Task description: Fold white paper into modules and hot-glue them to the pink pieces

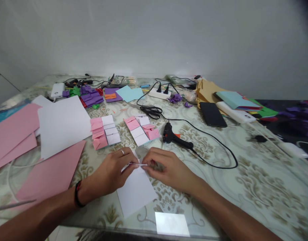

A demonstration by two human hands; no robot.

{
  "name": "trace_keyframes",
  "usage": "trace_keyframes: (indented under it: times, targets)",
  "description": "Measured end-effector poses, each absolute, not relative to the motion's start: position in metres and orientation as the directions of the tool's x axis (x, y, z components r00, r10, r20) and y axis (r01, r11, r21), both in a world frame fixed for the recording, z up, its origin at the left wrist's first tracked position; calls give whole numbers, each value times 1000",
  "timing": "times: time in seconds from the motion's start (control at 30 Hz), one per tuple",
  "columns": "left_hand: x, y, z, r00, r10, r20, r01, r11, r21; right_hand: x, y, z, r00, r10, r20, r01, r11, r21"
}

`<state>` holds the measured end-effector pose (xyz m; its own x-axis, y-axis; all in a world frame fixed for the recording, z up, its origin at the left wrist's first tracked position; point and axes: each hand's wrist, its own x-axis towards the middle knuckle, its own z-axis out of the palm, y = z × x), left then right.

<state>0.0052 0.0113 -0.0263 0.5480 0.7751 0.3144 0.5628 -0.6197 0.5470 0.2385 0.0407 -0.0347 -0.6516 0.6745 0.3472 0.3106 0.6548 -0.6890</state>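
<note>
Between my two hands a small folded piece of white paper (139, 164) is pinched edge-on. My left hand (120, 165), with a ring and a dark wristband, grips its left end. Its right end is held by the thumb and fingers of my right hand (164, 165). Below them a white paper sheet (136, 194) lies flat on the table. Just beyond my hands are two cards with pink and white folded pieces, a left card (105, 131) and a right card (141, 130). A black glue gun (177, 137) lies on its side past my right hand.
Pink sheets (51, 170) and a large white sheet (63, 125) cover the left side. Purple folded pieces (91, 97) sit at the back. The glue gun's cord loops right, near a white power strip (159, 93). A black phone (212, 114) and coloured paper (238, 100) lie right.
</note>
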Motion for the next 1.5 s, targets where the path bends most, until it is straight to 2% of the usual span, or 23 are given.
trace_keyframes:
  times: [0.27,0.53,0.7,0.9,1.27,1.5]
  targets:
    - [8,12,-26,503,781,370,559,-621,550,237,40,-35,-633,706,319,334,620,-710]
    - [8,8,-11,456,846,277,607,-523,598,238,40,-30,-611,707,357,341,642,-687]
    - [-22,21,17,256,928,271,715,-371,593,239,38,-25,-605,706,369,356,654,-668]
    - [-77,40,32,55,948,313,858,-205,471,233,35,-36,-701,614,363,258,692,-674]
    - [-109,76,-5,222,957,185,892,-276,358,227,33,-39,-741,632,228,297,612,-733]
    - [-111,70,-32,252,949,191,899,-302,316,222,32,-45,-749,627,213,295,604,-740]
